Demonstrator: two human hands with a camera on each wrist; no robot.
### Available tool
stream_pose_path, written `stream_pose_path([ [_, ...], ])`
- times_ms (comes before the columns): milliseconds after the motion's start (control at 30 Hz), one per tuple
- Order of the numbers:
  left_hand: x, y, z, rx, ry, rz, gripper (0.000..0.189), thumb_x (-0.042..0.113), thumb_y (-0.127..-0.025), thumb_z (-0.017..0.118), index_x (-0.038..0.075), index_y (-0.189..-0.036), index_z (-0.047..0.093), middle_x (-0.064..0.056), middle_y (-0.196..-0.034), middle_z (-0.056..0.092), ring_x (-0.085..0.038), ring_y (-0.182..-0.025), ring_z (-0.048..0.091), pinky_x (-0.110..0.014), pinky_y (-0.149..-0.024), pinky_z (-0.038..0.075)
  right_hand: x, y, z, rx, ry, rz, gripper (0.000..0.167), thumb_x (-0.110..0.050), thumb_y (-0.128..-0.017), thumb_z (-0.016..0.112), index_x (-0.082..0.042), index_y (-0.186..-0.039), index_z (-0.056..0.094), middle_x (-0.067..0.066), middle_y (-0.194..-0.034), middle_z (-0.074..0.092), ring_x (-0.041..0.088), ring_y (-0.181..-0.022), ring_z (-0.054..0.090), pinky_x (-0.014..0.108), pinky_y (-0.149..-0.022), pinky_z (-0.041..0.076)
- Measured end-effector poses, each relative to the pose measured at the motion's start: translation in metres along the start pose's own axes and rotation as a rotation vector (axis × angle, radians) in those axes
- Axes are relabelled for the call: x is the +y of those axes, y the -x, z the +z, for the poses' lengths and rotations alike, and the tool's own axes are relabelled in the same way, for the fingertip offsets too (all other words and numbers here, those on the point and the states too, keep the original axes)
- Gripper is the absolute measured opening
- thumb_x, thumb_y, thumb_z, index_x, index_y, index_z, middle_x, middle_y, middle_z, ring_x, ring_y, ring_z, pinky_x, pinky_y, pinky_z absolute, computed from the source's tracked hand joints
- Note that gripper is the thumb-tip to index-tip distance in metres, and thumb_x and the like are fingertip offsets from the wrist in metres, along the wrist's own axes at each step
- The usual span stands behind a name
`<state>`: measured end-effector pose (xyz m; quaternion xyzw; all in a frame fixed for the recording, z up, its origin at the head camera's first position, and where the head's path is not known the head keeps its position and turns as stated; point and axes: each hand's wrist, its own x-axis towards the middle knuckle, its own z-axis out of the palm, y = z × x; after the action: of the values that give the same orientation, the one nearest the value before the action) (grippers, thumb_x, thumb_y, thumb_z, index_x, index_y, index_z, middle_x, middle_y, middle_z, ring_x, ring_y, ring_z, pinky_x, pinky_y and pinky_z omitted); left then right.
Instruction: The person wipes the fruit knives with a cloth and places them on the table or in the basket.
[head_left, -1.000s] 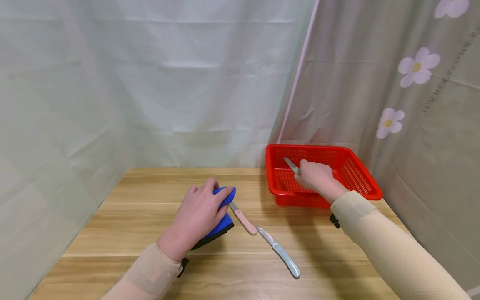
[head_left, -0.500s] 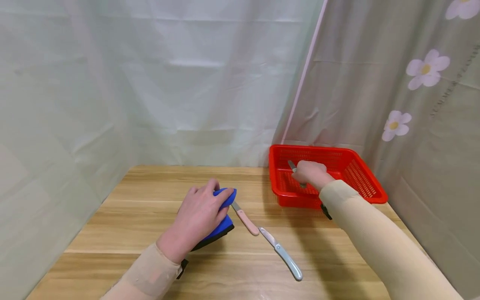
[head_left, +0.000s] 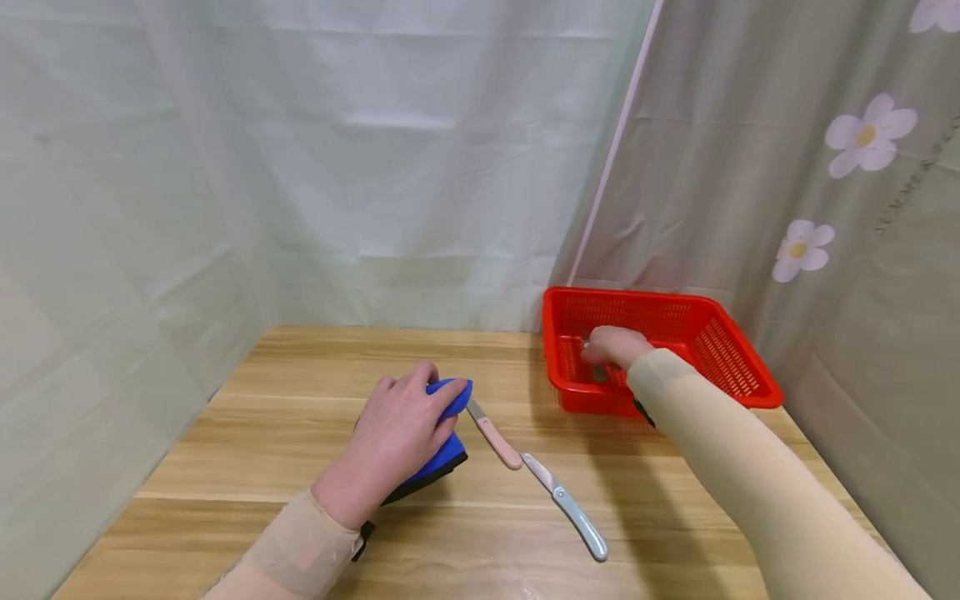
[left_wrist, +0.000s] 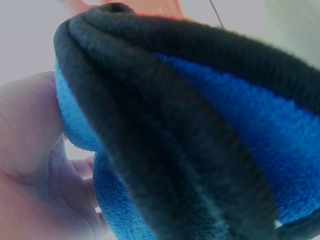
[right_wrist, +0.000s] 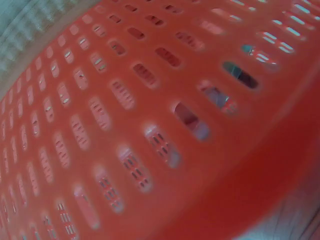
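Note:
In the head view my left hand (head_left: pixel 405 425) grips a folded blue cloth (head_left: pixel 448 450) with black edging, low over the table. The left wrist view shows the bunched cloth (left_wrist: pixel 260 135) against the thumb and palm. My right hand (head_left: pixel 617 345) reaches down into the red plastic basket (head_left: pixel 566 398) and holds a folding knife, mostly hidden under the fingers. In the right wrist view the slotted basket wall (right_wrist: pixel 135 145) hides that hand. Beside the cloth lies a pink-handled knife (head_left: pixel 498 442), its blade tip near my left fingers. A light-blue-handled knife (head_left: pixel 579 521) lies nearer the front, blade unfolded.
The wooden table (head_left: pixel 300 367) carries the basket at its back right corner. A pale curtain (head_left: pixel 412 167) hangs close behind the table, and a grey flowered curtain (head_left: pixel 862 275) borders the right side.
My right hand has lowered further into the basket and shifted slightly left with the knife, whose blade is now hidden. My left hand keeps its grip on the cloth. The view has turned slightly left.

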<state>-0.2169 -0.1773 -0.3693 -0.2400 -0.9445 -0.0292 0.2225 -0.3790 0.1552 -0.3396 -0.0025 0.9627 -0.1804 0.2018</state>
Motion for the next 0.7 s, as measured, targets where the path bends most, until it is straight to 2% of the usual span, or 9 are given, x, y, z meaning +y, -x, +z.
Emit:
stream_pose_path([
  [167, 0.001, 0.002, 0.001, 0.008, -0.001, 0.006, 0.041, 0.028, -0.099, 0.084, 0.019, -0.139, 0.077, -0.016, -0.117, 0.064, -0.029, -0.087, 0.075, -0.051, -0.079, 0.055, 0.004, -0.016, 0.006, -0.040, -0.102, 0.019, 0.017, -0.022, -0.098, 0.073, -0.005, -0.099, 0.072, 0.009, -0.085, 0.067, 0.027, -0.087, 0.061, 0.039, -0.082, 0.050],
  [300, 0.001, 0.002, 0.002, 0.011, 0.008, 0.003, 0.041, 0.028, -0.099, 0.085, 0.019, -0.139, 0.077, -0.016, -0.117, 0.064, -0.029, -0.087, 0.075, -0.052, -0.080, 0.056, 0.006, -0.025, 0.010, -0.069, -0.095, 0.009, 0.014, -0.019, -0.100, 0.067, -0.006, -0.094, 0.069, 0.007, -0.080, 0.063, 0.026, -0.082, 0.059, 0.038, -0.080, 0.049],
  [367, 0.001, 0.002, 0.002, 0.009, 0.009, 0.000, 0.041, 0.028, -0.099, 0.084, 0.019, -0.139, 0.077, -0.016, -0.117, 0.064, -0.029, -0.088, 0.075, -0.052, -0.081, 0.056, 0.007, -0.026, 0.011, -0.068, -0.127, 0.015, 0.014, -0.019, -0.100, 0.068, -0.005, -0.100, 0.071, 0.007, -0.085, 0.065, 0.026, -0.085, 0.060, 0.039, -0.084, 0.051],
  [533, 0.001, 0.003, 0.001, -0.004, 0.007, -0.006, 0.041, 0.028, -0.100, 0.084, 0.019, -0.139, 0.077, -0.016, -0.118, 0.064, -0.028, -0.088, 0.075, -0.052, -0.081, 0.056, 0.004, -0.026, 0.013, -0.041, -0.283, 0.094, 0.034, -0.023, -0.098, 0.077, -0.005, -0.127, 0.072, 0.010, -0.108, 0.071, 0.031, -0.105, 0.062, 0.045, -0.100, 0.052],
  [567, 0.001, 0.003, 0.001, -0.006, 0.008, -0.006, 0.041, 0.028, -0.100, 0.084, 0.019, -0.139, 0.077, -0.016, -0.118, 0.064, -0.029, -0.087, 0.075, -0.052, -0.081, 0.055, 0.004, -0.027, 0.014, -0.044, -0.271, 0.093, 0.034, -0.023, -0.099, 0.076, -0.004, -0.126, 0.072, 0.010, -0.108, 0.072, 0.031, -0.104, 0.063, 0.045, -0.099, 0.052],
  [700, 0.001, 0.003, 0.002, -0.018, 0.003, -0.004, 0.041, 0.029, -0.101, 0.083, 0.020, -0.140, 0.077, -0.016, -0.119, 0.065, -0.029, -0.088, 0.076, -0.052, -0.081, 0.056, 0.002, -0.024, 0.016, -0.025, -0.386, 0.189, 0.034, -0.025, -0.096, 0.081, -0.008, -0.124, 0.071, 0.011, -0.114, 0.073, 0.031, -0.104, 0.066, 0.043, -0.096, 0.056],
])
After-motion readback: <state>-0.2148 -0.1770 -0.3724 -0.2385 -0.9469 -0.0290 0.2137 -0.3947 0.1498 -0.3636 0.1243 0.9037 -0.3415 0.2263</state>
